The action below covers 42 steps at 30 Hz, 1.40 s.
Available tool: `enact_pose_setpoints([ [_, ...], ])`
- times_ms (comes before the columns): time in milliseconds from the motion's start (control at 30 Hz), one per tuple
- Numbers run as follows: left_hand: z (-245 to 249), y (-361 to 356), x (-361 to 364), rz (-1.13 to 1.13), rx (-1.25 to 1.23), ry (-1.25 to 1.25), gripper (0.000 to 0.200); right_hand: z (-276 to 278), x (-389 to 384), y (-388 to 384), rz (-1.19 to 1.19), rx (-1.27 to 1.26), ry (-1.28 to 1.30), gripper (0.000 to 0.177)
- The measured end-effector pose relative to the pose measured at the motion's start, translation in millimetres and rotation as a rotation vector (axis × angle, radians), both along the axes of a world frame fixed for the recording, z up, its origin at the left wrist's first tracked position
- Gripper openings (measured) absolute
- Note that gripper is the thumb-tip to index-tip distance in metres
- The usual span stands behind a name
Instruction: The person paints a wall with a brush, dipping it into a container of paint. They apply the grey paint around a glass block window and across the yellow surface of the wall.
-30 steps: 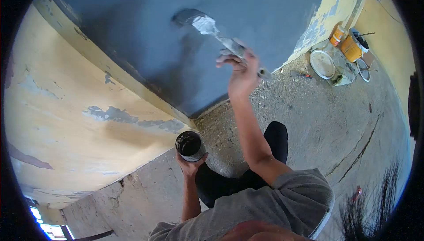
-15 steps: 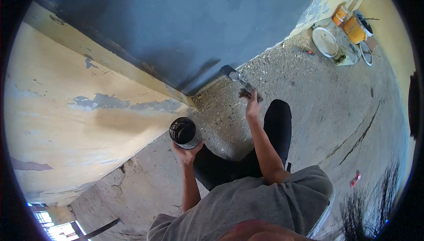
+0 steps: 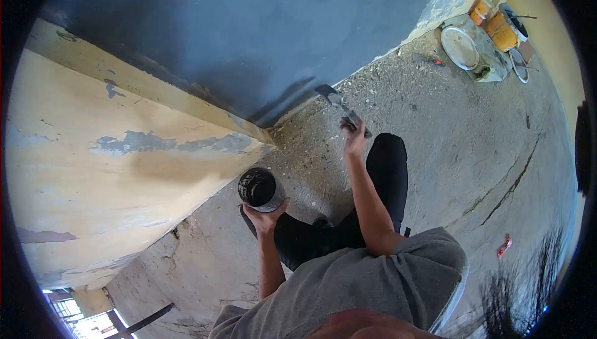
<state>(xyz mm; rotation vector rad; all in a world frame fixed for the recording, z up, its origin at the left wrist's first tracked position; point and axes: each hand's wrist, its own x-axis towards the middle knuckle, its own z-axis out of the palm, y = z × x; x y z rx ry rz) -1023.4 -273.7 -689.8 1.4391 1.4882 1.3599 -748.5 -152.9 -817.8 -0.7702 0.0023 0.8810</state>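
My left hand [image 3: 264, 216] is wrapped round the lower side of a small round can [image 3: 261, 190], its open top facing up with dark paint inside and smears on the inner wall. A flat paintbrush [image 3: 336, 102] is in my right hand [image 3: 355, 142], gripped by its handle with the fingers closed. Its dark bristle end points up and left, close to the foot of the wall painted dark grey-blue [image 3: 273, 22]. A shadow of the brush falls on that wall, just left of the bristles.
A cream wall with peeling patches [image 3: 143, 143] stands at the left. Orange buckets [image 3: 501, 32] and a white round lid [image 3: 460, 48] are in the far right corner. The rough concrete floor [image 3: 448, 146] has a long crack, with a red scrap [image 3: 504, 247] lying at right.
The view has shifted slightly. Both hands keep their hold on can and brush, and the brush is still near the foot of the wall.
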Motion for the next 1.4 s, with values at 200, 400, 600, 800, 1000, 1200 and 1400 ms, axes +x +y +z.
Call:
enact_pose_setpoints([
  [200, 11, 1, -3, -0.084, -0.079, 0.055, 0.073, 16, 13, 59, -0.118, 0.056, -0.032, 0.026],
  [400, -5, 2, -2, 0.040, -0.001, -0.017, 0.075, 76, 22, 1, -0.079, 0.138, -0.165, 0.032],
  [600, 1, 9, 0, -0.048, -0.002, 0.036, 0.075, 21, 23, 51, -0.114, -0.072, -0.217, 0.031],
  [800, 19, 9, 15, 0.003, -0.004, -0.036, 0.076, 102, 20, 39, 0.035, 0.170, -0.371, 0.033],
  [1000, 35, 9, 24, -0.011, -0.038, -0.024, 0.076, 181, -29, -22, 0.216, 0.454, -0.319, 0.033],
  [1200, 33, 9, 17, -0.026, -0.041, 0.054, 0.080, 103, -78, 24, 0.301, 0.171, -0.862, 0.025],
  [1400, 25, 3, 9, 0.043, 0.013, -0.011, 0.081, 65, -86, -16, 0.416, 0.005, -0.431, 0.026],
])
